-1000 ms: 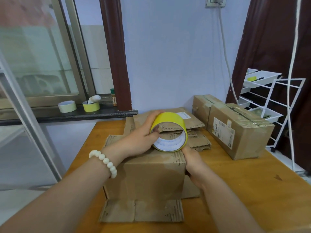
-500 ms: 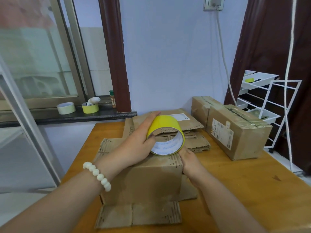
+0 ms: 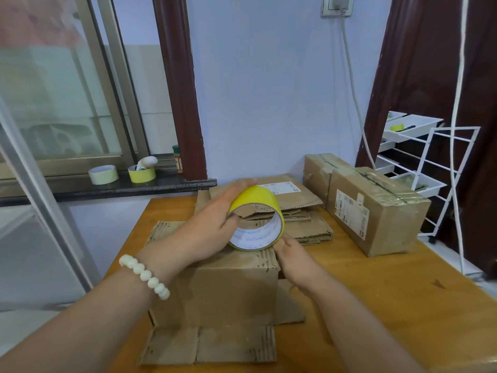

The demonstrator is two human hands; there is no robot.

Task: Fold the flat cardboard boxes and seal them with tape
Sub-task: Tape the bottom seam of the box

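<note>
Clearly the sealing step is under way: a folded cardboard box stands on the wooden desk in front of the person, its lower flaps splayed out flat toward the camera, and the roll of yellow tape is held right at the box's top edge. The left hand has a closed grip on the roll, thumb hooked inside the core and fingers wrapped over the outside. The right hand rests against the box's upper right corner just under the roll; whether its fingers pinch the loose tape end or only steady the cardboard cannot be told.

Judging from this, the next move calls for getting the tape end stuck down on the box and drawing the roll along the seam while the other hand holds the flaps shut.

Behind lie a stack of flat boxes and two taped boxes, so more folding remains. Printing runs around the roll's white core, and white shipping labels sit on the top flat box and on the nearer taped box, but none of it is legible.
</note>
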